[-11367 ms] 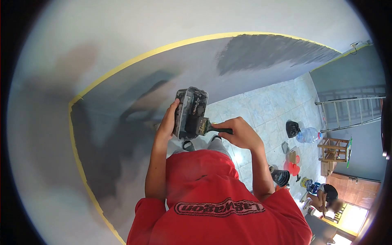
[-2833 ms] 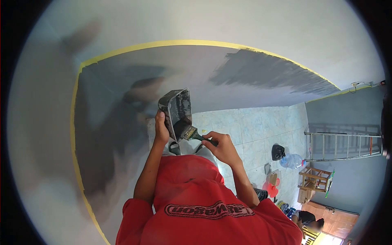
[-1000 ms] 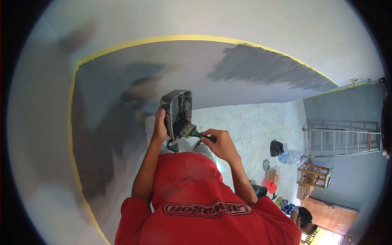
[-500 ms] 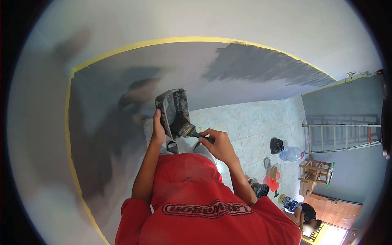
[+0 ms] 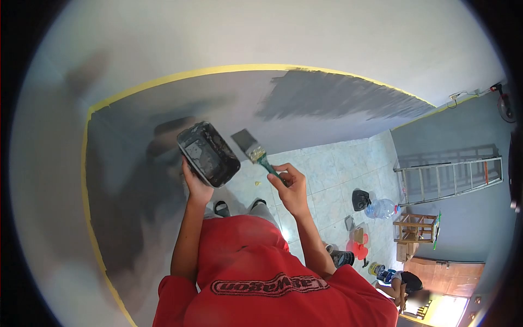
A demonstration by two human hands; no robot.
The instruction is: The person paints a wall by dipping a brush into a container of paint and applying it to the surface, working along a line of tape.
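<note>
Brush [image 5: 251, 146] has come out of the paint tray [image 5: 208, 154] where its bristles sat half a second ago, and now points up toward the grey wall [image 5: 136, 180], dark with paint. The right hand [image 5: 290, 184] pinches its green handle between thumb and fingers. The left hand [image 5: 197, 185] is wrapped under the tray, gripping its rim, tilted toward the person. Loading looks finished; a stroke below the yellow tape [image 5: 180, 77] seems due. A ladder [image 5: 449, 171] leans far right.
</note>
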